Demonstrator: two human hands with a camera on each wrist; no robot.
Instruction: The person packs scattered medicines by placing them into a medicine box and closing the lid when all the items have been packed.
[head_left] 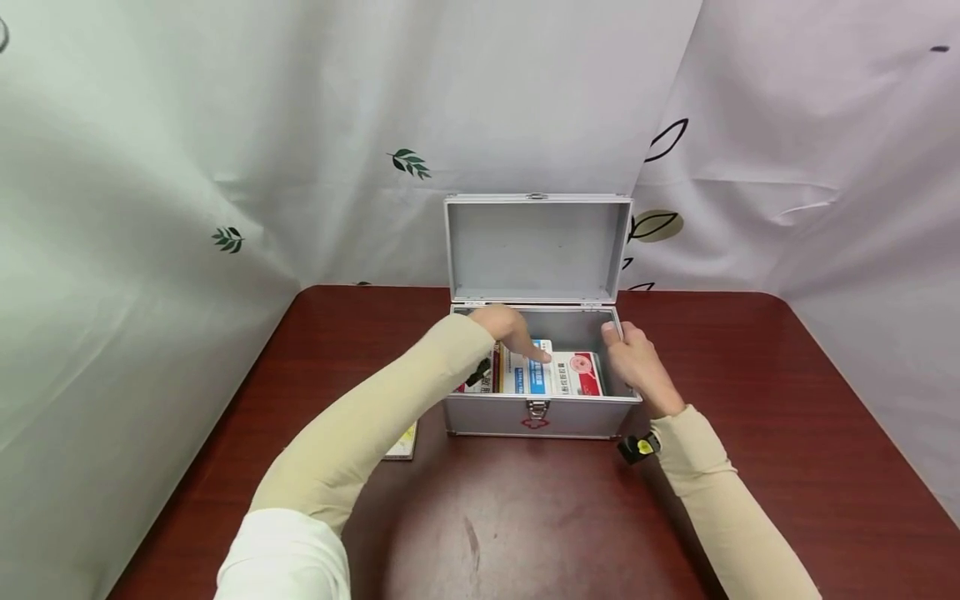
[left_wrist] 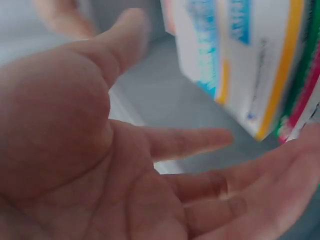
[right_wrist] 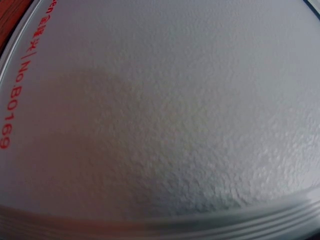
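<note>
A silver medicine case [head_left: 491, 417] with a red cross emblem stands with its lid [head_left: 536, 250] raised. Several medicine boxes sit upright inside, among them a white and blue box [head_left: 537, 379] and a white and red box [head_left: 587, 375]. My left hand [head_left: 510, 327] reaches into the case above them, its fingers extended and nothing in its palm. In the left wrist view a white box with yellow edges [left_wrist: 250, 65] is beyond the fingers. My right hand [head_left: 637, 362] grips the case's right rim, thumb inside; the right wrist view shows only the case's side wall [right_wrist: 175, 110].
A flat white and yellow item [head_left: 403, 443] lies on the dark red table [head_left: 525, 517] left of the case, partly hidden by the left sleeve. White curtains [head_left: 300, 125] with leaf prints hang behind and at both sides.
</note>
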